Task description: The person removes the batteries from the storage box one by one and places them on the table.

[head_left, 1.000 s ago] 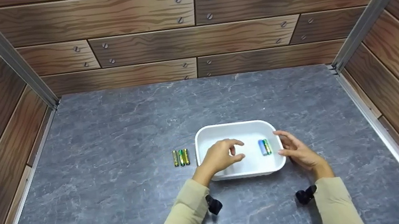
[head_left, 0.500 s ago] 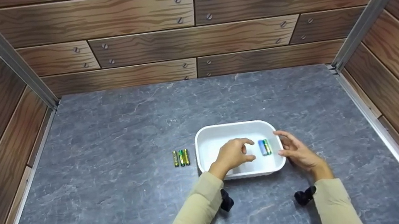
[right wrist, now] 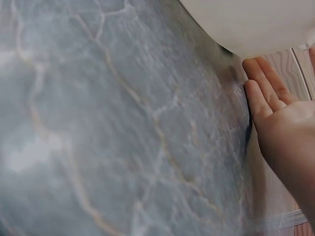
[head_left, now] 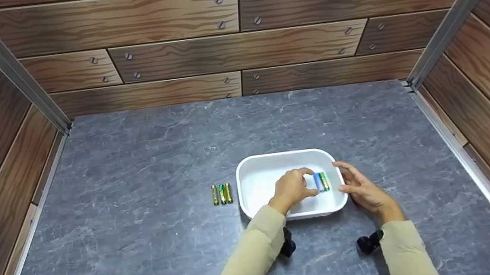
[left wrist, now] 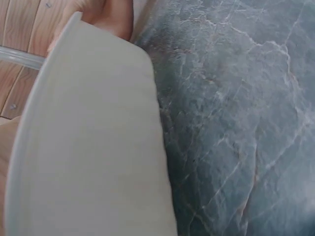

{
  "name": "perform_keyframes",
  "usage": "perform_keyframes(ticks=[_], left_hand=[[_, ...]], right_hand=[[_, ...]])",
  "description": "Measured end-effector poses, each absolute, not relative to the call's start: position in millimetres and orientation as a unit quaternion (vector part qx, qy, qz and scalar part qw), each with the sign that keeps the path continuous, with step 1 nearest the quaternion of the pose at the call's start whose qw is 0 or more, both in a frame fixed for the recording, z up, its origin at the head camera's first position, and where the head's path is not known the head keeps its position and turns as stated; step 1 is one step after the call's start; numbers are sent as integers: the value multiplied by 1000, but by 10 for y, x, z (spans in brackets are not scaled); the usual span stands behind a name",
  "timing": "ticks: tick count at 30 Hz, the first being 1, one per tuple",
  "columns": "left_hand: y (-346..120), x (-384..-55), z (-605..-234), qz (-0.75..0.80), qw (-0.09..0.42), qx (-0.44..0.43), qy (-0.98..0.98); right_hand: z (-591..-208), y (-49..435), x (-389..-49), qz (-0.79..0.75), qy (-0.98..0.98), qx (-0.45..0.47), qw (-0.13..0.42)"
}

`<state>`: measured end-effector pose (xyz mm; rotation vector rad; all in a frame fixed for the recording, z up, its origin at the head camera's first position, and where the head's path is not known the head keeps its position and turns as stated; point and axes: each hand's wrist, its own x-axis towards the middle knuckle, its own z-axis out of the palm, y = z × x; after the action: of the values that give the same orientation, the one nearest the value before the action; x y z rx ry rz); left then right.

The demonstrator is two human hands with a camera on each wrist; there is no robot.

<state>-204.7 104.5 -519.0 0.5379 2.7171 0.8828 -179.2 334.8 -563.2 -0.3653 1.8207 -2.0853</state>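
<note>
A white rectangular plastic container (head_left: 259, 219) stands on the table; its outer wall (left wrist: 98, 128) fills much of the left wrist view. Inside, near its right end, a blue battery (head_left: 318, 183) and a green-gold battery (head_left: 324, 181) lie side by side. My left hand (head_left: 293, 189) reaches over the near wall and pinches the blue battery, index finger at the far end and thumb at the near end. My right hand (head_left: 365, 191) grips the container's right rim, thumb and index fingertip on the edge. In the right wrist view its other fingers (right wrist: 268, 88) lie along the outside.
Several more cylindrical batteries (head_left: 222, 194), gold and green, stand in a row on the marbled grey table (head_left: 136, 181) just left of the container. Wood-patterned walls (head_left: 176, 58) enclose the back and sides, with metal posts (head_left: 21, 78) at the corners.
My left hand has moved right across the container to the blue battery. The container, with its batteries and my right hand on it, has shifted slightly left.
</note>
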Motion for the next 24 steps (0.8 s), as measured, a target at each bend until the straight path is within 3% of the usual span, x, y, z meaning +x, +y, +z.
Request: perform_keyframes(ticks=[24], left_hand=[[1323,-2055,-5321,246,104,129,955]], right_hand=[[-5656,3331,-1776,-752,622,-132,175]])
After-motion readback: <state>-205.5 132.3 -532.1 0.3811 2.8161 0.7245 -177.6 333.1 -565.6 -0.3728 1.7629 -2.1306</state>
